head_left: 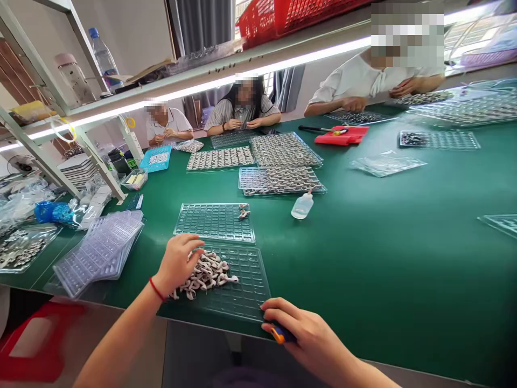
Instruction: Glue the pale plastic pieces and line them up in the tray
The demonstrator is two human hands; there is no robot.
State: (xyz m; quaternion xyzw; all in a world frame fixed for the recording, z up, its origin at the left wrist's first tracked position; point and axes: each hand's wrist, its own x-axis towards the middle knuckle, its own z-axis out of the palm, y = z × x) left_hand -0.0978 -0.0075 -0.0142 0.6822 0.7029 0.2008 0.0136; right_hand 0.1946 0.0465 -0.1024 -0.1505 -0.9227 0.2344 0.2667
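A heap of white earbud pieces (208,272) lies on the left part of a clear plastic tray (250,275) at the table's near edge. My left hand (180,261) is at the heap's left side, its fingers bent but apart, with nothing visible in them. At the tray's near right corner, my right hand (301,328) grips a blue and orange tool handle (280,334); the rest of the tool is hidden. Its index fingertip is at the tray's edge. Just beyond lies a second clear tray (212,222), holding a few earbud pieces (243,211) at its right end.
Filled trays (285,151) are stacked farther back, near a small squeeze bottle (302,206). On the left are stacked clear trays (100,248) and a blue basket (156,159). A lit shelf (226,75) spans above. Several co-workers (242,110) sit opposite. A plastic bag (388,163) lies to the right.
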